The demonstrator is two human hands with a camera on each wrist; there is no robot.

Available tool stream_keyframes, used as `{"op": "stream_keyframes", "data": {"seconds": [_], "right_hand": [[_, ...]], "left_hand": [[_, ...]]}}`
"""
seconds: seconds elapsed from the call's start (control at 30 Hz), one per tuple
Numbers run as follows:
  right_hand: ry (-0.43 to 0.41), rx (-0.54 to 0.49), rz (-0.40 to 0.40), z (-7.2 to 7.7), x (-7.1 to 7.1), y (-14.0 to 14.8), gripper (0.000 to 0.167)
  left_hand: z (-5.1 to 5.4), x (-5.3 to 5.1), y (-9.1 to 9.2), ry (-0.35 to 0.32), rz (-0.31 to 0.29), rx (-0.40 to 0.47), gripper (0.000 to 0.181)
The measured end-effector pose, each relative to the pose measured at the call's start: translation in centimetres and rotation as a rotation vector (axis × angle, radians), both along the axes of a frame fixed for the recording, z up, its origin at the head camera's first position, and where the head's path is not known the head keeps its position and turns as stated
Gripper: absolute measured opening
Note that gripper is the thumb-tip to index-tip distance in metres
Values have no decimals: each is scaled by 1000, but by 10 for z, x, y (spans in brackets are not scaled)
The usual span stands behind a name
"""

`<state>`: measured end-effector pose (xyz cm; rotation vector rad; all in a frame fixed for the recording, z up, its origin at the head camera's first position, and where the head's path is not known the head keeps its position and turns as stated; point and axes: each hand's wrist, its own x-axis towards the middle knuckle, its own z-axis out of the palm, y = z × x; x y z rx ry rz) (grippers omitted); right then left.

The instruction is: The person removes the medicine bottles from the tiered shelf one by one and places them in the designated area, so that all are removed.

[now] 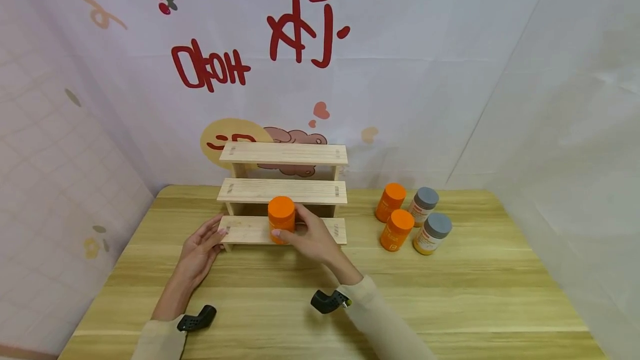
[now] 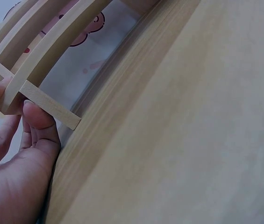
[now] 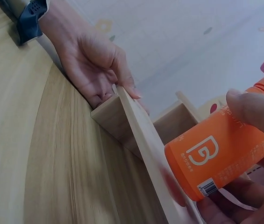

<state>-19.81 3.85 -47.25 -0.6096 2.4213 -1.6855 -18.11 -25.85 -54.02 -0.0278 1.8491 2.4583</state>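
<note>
A three-step wooden shelf rack (image 1: pixel 283 153) stands against the back wall. My left hand (image 1: pixel 197 254) pinches the left end of its lowest board, the thumb on top and fingers curled below, as the left wrist view also shows (image 2: pixel 24 154). My right hand (image 1: pixel 315 235) grips an orange bottle with an orange lid (image 1: pixel 281 221) around its side. In the right wrist view the bottle (image 3: pixel 220 149) has a white logo and a barcode. Its base is at the lowest board (image 3: pixel 143 140); whether it touches, I cannot tell.
Right of the rack, two orange bottles (image 1: pixel 397 230) stand beside two grey-lidded bottles (image 1: pixel 433 233) on the wooden table (image 1: pixel 270 315). A white printed cloth wall (image 1: pixel 410 71) rises behind, with further cloth on both sides.
</note>
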Motion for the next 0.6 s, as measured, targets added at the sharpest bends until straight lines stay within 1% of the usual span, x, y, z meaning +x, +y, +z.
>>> {"op": "stream_keyframes", "data": {"seconds": [0.07,0.2,0.27,0.3,0.43,0.6], "right_hand": [[-11,-24,13,3,4,2,57],[-33,-61,29,2,10,10,55],[-33,-57,29,2,12,14,55],[-28,-58,34,-1,11,17,54],[-1,-51,36,0,15,25,50],[16,-57,59,2,19,32,49]], "left_hand": [[1,1,-1,0,2,1,61],[2,1,0,-4,-2,12,61],[2,0,0,-13,2,22,57],[3,0,0,-18,4,24,56],[4,0,2,-21,10,31,46],[2,1,0,-9,6,31,51]]}}
